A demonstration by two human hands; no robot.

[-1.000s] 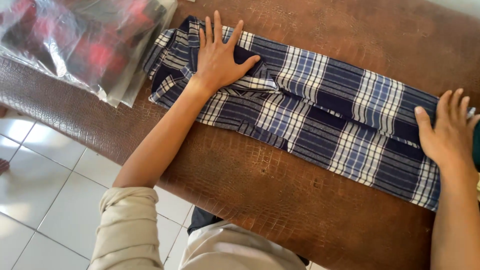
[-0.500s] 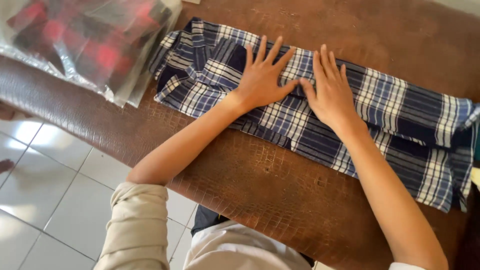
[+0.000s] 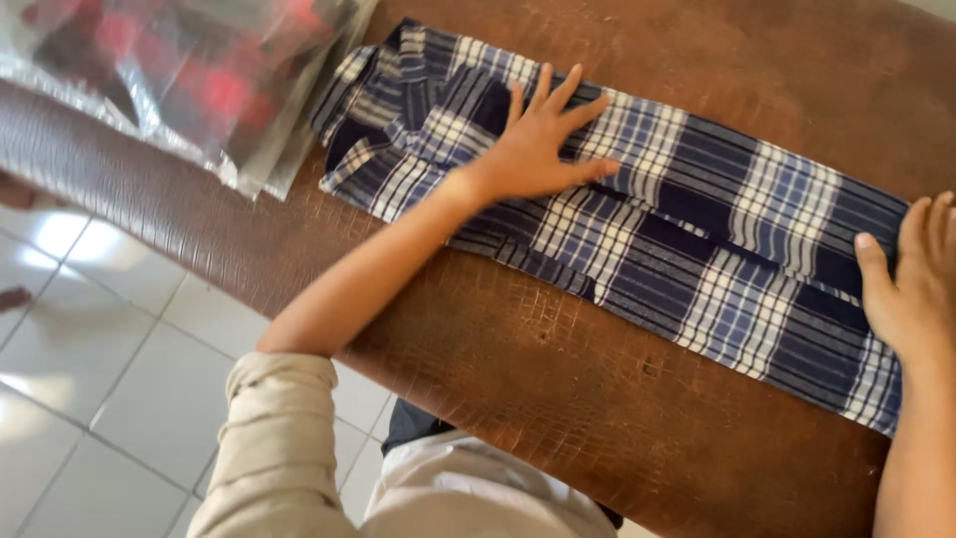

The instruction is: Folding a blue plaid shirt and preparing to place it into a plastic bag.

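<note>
Plaid shirt (image 3: 637, 214) folded flat on table (image 3: 558, 399); left hand (image 3: 538, 149), right hand (image 3: 911, 289) pressing.

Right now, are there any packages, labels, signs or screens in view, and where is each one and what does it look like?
Clear plastic package: upper left on the brown table, just left of the blue plaid shirt; flat, shiny, crinkled, with folded red and dark cloth inside.
No labels, signs or screens can be seen.

One folded plaid shirt (image 3: 637, 199), two hands, left (image 3: 538, 149) and right (image 3: 911, 289), one pile of plastic-wrapped clothes (image 3: 189, 80), one table (image 3: 558, 399).
</note>
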